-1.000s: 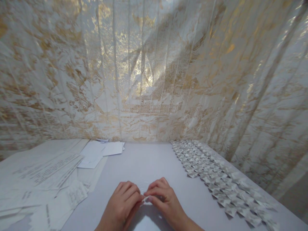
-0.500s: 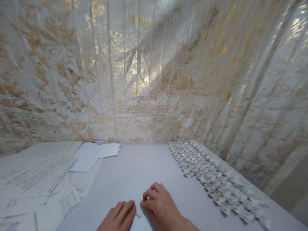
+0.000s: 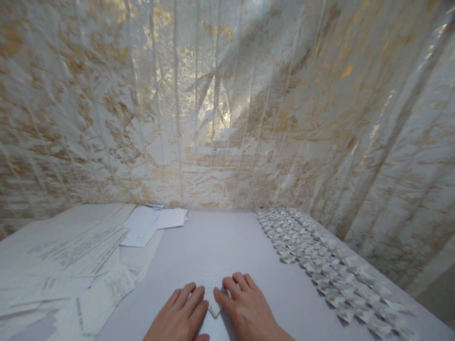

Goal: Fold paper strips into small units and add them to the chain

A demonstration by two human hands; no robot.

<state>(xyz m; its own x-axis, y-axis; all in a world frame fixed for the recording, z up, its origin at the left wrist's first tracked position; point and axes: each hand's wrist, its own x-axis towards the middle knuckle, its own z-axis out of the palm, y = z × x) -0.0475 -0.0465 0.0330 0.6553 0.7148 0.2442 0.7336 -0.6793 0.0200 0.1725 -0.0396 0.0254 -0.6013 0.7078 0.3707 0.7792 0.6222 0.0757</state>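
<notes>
Closely, bare left hand (image 3: 180,309) and bare right hand (image 3: 247,307) flank small folded white paper piece (image 3: 214,310) on smooth pale tabletop (image 3: 216,246), fingers at its edges; cannot tell whether either pinches it. Right: rows of pointed grey-white folded papers (image 3: 314,258). Left: loose printed sheets (image 3: 88,247), plain white papers (image 3: 139,227). Behind: gold-patterned pale curtain (image 3: 213,161).

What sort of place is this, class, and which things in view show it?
Probably a work table indoors, perhaps in a home: a patterned curtain hangs behind it, printed sheets overlap on the left, and rows of small folded papers cover the right side.
</notes>
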